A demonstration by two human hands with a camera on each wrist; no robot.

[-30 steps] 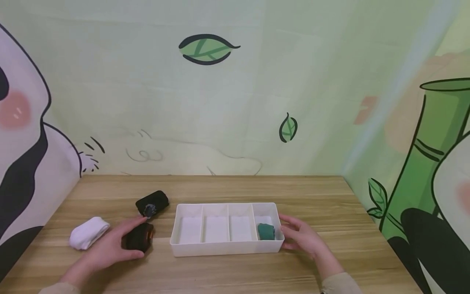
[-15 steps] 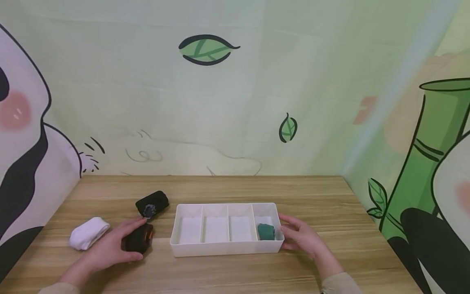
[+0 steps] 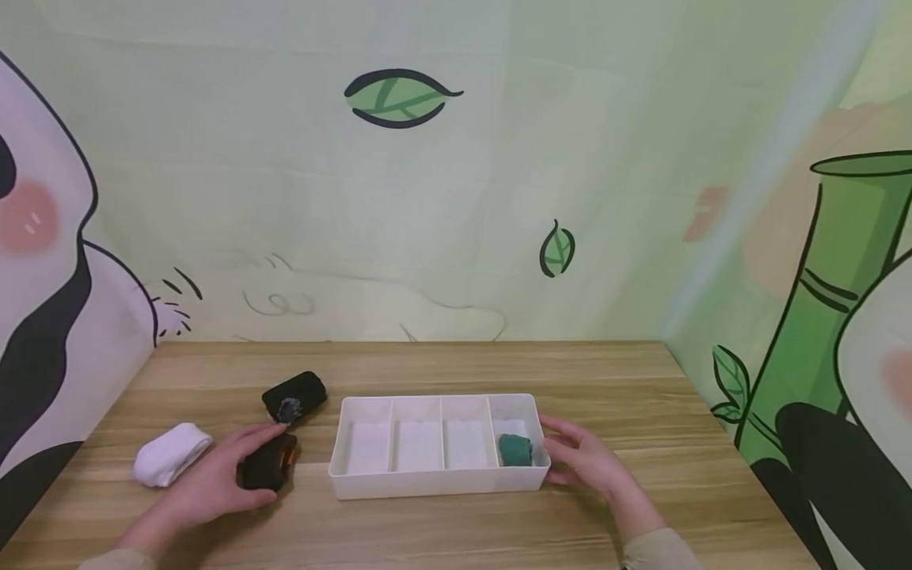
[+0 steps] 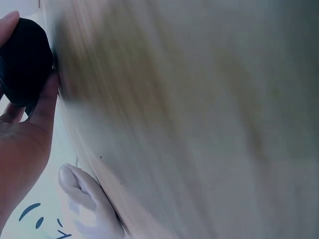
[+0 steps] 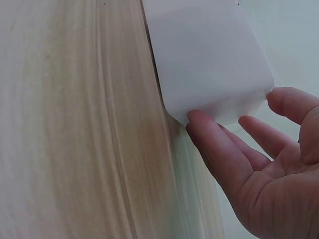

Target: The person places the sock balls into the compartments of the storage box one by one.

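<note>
My left hand (image 3: pixel 214 479) grips a black rolled-up pair of socks (image 3: pixel 264 465) with an orange stripe, thumb on the near side and fingers on the far side. In the left wrist view that dark roll (image 4: pixel 25 59) sits between thumb and fingers, close to the tabletop. My right hand (image 3: pixel 587 463) rests its fingertips against the right end of a white divided box (image 3: pixel 438 484); the right wrist view shows the extended fingers (image 5: pixel 219 144) touching the box's end wall (image 5: pixel 214 64). A green sock roll (image 3: pixel 514 450) lies in the rightmost compartment.
Left of my left hand lies a white sock roll (image 3: pixel 172 454). Another black sock roll (image 3: pixel 294 397), with a grey pattern, lies just behind that hand. The wooden table (image 3: pixel 606 372) ends at a printed cloth backdrop (image 3: pixel 456 198).
Both hands, the box and the sock rolls stay nearly in place. My left fingers have closed slightly around the black roll; the head view has shifted a touch.
</note>
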